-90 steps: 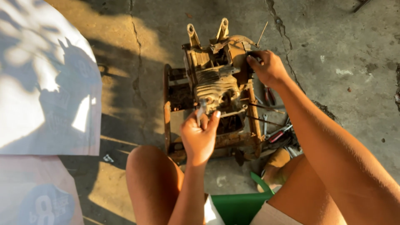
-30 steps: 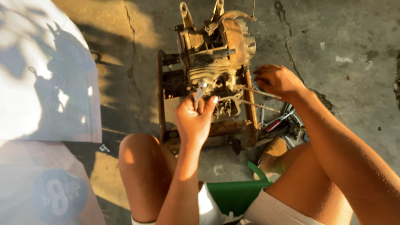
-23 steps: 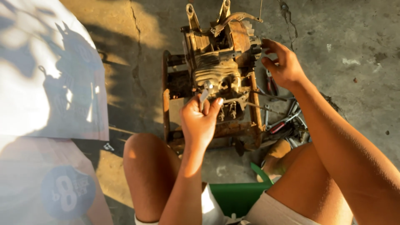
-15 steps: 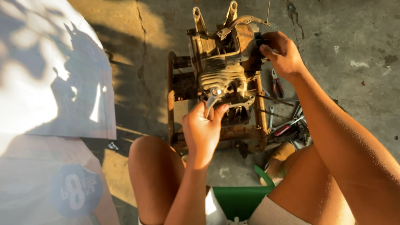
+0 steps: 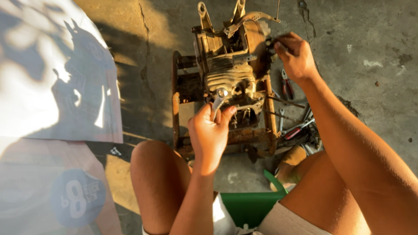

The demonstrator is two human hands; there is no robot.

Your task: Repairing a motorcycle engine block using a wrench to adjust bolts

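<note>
Fingers [image 5: 226, 114] of the left hand [image 5: 209, 135] are wrapped tight around a wrench [image 5: 217, 101], its ring end on the rusty engine [image 5: 230, 74] at centre frame. Upper right, the right hand [image 5: 296, 56] pinches a dark part on the engine's side; tools [image 5: 291, 126] lie on the concrete floor [image 5: 374, 87] below it.
</note>
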